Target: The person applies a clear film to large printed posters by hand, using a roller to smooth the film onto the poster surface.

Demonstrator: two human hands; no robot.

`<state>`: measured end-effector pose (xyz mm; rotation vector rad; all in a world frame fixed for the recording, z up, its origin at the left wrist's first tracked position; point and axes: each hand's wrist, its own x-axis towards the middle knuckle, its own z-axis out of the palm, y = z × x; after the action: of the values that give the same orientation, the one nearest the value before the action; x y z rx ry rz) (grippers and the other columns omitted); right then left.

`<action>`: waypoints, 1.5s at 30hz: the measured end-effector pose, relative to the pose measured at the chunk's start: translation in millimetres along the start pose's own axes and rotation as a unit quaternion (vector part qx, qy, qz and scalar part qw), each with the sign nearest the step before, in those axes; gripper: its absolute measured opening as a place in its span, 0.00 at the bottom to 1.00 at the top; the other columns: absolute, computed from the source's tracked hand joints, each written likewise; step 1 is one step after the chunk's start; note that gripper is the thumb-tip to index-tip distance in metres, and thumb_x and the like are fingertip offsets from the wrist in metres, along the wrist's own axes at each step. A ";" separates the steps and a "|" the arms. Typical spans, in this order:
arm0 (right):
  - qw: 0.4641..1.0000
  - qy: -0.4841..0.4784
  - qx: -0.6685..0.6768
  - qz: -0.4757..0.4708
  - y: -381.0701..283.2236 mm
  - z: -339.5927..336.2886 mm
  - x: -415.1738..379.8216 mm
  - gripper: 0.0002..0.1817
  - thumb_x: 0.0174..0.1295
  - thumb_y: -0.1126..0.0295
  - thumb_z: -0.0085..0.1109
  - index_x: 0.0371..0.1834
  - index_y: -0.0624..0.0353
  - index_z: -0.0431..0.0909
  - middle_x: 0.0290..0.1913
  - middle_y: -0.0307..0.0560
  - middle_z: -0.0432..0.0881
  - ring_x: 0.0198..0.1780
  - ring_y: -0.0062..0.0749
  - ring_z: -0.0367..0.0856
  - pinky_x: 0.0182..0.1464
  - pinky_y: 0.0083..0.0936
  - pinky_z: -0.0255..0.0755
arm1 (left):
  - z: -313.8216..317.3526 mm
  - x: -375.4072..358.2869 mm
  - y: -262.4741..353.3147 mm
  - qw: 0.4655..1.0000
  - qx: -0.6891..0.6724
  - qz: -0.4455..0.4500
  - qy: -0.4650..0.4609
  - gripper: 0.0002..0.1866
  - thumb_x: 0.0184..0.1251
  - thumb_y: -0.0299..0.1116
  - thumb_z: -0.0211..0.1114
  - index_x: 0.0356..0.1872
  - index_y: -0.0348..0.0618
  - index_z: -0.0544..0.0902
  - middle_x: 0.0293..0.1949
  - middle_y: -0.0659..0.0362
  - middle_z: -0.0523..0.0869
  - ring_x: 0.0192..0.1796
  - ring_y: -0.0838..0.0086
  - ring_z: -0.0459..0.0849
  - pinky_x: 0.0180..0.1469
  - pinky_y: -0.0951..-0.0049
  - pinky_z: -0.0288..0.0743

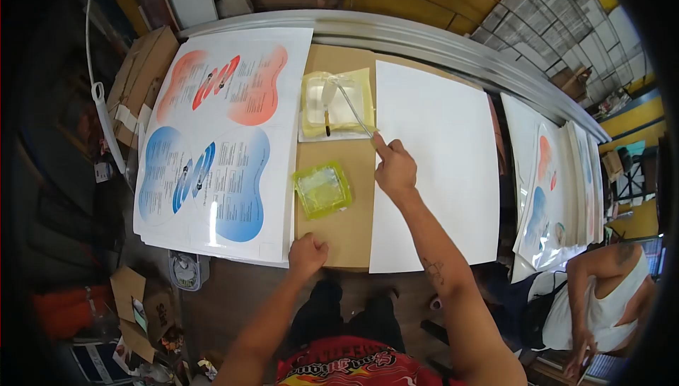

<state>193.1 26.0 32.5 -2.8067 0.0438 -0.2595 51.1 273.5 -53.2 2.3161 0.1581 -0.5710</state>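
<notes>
My right hand (396, 167) is closed on the handle of a thin metal-rod tool (351, 109), at the left edge of a blank white sheet (438, 167). The tool's far end lies in a yellow-lined tray (364, 92), where a brush (327, 121) also rests. Below it on the brown board sits a yellow-green container (323, 189). My left hand (308, 254) is curled at the board's near edge, beside the printed sheets (276, 234); whether it pinches anything is hidden.
Printed sheets with red and blue shapes cover the table's left part. More prints (541, 195) stand at the right. A metal rail (424, 36) runs along the back. Another person (601, 294) is at the lower right. Cardboard boxes (141, 78) stand at the left.
</notes>
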 end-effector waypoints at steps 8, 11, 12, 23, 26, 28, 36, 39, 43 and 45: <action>0.997 0.038 0.063 0.009 4.0 8.6 -4.4 0.35 0.55 0.83 0.58 0.69 0.43 0.80 0.38 0.44 0.76 0.37 0.41 0.81 0.39 0.39 0.80 | -1.3 2.1 6.2 1.000 0.016 -0.025 -0.002 0.19 0.57 0.48 0.74 0.32 0.41 0.84 0.31 0.47 0.89 0.40 0.48 0.88 0.46 0.50 0.81; 0.996 0.028 0.084 0.025 5.4 11.2 -5.1 0.35 0.55 0.82 0.59 0.68 0.43 0.80 0.38 0.44 0.77 0.37 0.41 0.82 0.39 0.38 0.80 | -0.4 -0.8 8.9 0.999 0.022 -0.027 0.001 0.19 0.57 0.49 0.74 0.33 0.41 0.84 0.31 0.47 0.89 0.40 0.47 0.88 0.46 0.50 0.82; 0.995 0.018 0.090 0.029 4.4 9.9 -2.9 0.35 0.55 0.82 0.60 0.69 0.44 0.80 0.38 0.45 0.78 0.37 0.42 0.83 0.39 0.39 0.80 | -0.5 -0.6 10.0 0.999 0.022 -0.028 0.007 0.19 0.57 0.49 0.74 0.33 0.41 0.84 0.31 0.47 0.89 0.41 0.47 0.88 0.46 0.50 0.82; 0.916 -0.036 0.382 0.113 16.2 49.8 1.6 0.33 0.54 0.79 0.60 0.69 0.64 0.77 0.32 0.47 0.81 0.37 0.38 0.84 0.45 0.29 0.79 | 4.3 -4.2 16.7 0.995 0.063 -0.064 0.032 0.20 0.57 0.50 0.75 0.33 0.42 0.83 0.34 0.47 0.89 0.42 0.49 0.89 0.46 0.50 0.81; 0.837 -0.030 0.522 0.162 35.9 63.2 -6.7 0.32 0.57 0.78 0.62 0.70 0.64 0.76 0.27 0.34 0.72 0.29 0.24 0.77 0.34 0.27 0.78 | 16.8 -12.7 19.6 0.995 0.019 -0.067 0.074 0.18 0.58 0.47 0.75 0.34 0.42 0.84 0.34 0.48 0.90 0.40 0.51 0.89 0.44 0.52 0.81; 0.789 -0.078 0.572 0.211 48.5 9.8 -12.5 0.32 0.58 0.79 0.61 0.71 0.62 0.76 0.26 0.34 0.73 0.24 0.21 0.74 0.27 0.25 0.74 | 31.4 -16.5 24.5 0.984 0.009 0.000 0.176 0.15 0.57 0.39 0.78 0.33 0.41 0.82 0.24 0.54 0.86 0.28 0.58 0.87 0.35 0.61 0.81; 0.850 0.057 0.484 0.198 274.7 -53.3 -83.1 0.26 0.67 0.77 0.66 0.69 0.64 0.77 0.33 0.35 0.80 0.30 0.14 0.75 0.34 0.15 0.73 | 114.4 9.1 170.3 0.953 0.056 0.211 0.209 0.24 0.59 0.39 0.76 0.53 0.40 0.79 0.50 0.47 0.84 0.52 0.51 0.83 0.55 0.55 0.76; 0.952 0.071 0.274 0.120 361.9 -125.1 -101.4 0.25 0.65 0.79 0.63 0.66 0.71 0.77 0.31 0.47 0.82 0.32 0.23 0.81 0.37 0.21 0.76 | 161.1 68.5 234.1 0.940 0.076 0.285 0.171 0.31 0.61 0.41 0.74 0.63 0.40 0.76 0.64 0.41 0.76 0.67 0.44 0.72 0.68 0.45 0.64; 0.983 -0.006 0.157 0.100 437.2 -145.9 -77.9 0.25 0.63 0.78 0.62 0.64 0.74 0.75 0.33 0.62 0.83 0.34 0.54 0.85 0.40 0.38 0.79 | 210.2 153.1 305.0 0.918 0.210 0.274 0.194 0.39 0.69 0.48 0.68 0.76 0.42 0.66 0.77 0.38 0.59 0.78 0.38 0.58 0.75 0.38 0.52; 0.986 -0.059 0.122 0.091 451.2 -130.1 -44.3 0.24 0.63 0.76 0.62 0.63 0.74 0.75 0.35 0.63 0.84 0.38 0.58 0.86 0.43 0.43 0.79 | 216.5 172.3 315.2 0.914 0.256 0.260 0.178 0.40 0.71 0.52 0.64 0.79 0.47 0.63 0.80 0.39 0.55 0.80 0.37 0.52 0.78 0.36 0.46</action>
<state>125.2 -439.9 2.4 -2.5470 0.2250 -0.0493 214.5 -112.5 -67.2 2.7934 -0.4870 0.1059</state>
